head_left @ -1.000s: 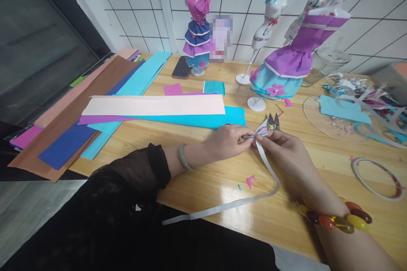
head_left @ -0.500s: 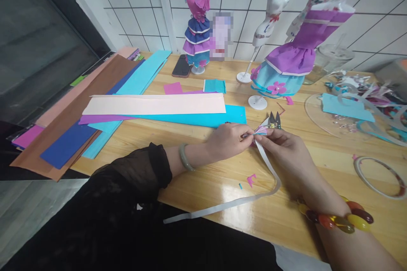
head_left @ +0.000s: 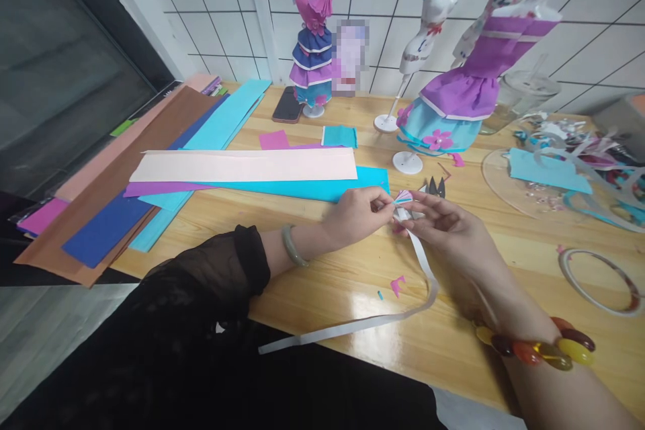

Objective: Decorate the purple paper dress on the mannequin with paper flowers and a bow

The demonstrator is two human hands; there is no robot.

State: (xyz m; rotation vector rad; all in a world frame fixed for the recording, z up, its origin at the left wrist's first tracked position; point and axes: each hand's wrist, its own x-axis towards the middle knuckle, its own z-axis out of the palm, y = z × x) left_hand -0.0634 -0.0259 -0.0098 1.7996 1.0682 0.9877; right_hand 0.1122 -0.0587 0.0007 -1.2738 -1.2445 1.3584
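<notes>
My left hand [head_left: 355,217] and my right hand [head_left: 448,232] meet over the wooden table [head_left: 353,275], both pinching a small pleated paper fan [head_left: 402,199] in pink, blue and white. A long white strip [head_left: 403,302] hangs from the pinch and curls along the table toward its front edge. Small black snips [head_left: 437,186] lie just behind my right fingers. A turquoise sheet [head_left: 322,187] lies directly behind my left hand.
Long coloured paper sheets [head_left: 151,168] are stacked at the left. Three small mannequins stand at the back, two in paper dresses [head_left: 312,60] [head_left: 463,94]. A phone [head_left: 287,106], a clear plate of scraps [head_left: 554,175], a tape ring [head_left: 599,279] and pink scraps [head_left: 397,284] are also here.
Both hands have lifted the little fan slightly up and away from me, and the pleats have spread open more. The white strip has followed.
</notes>
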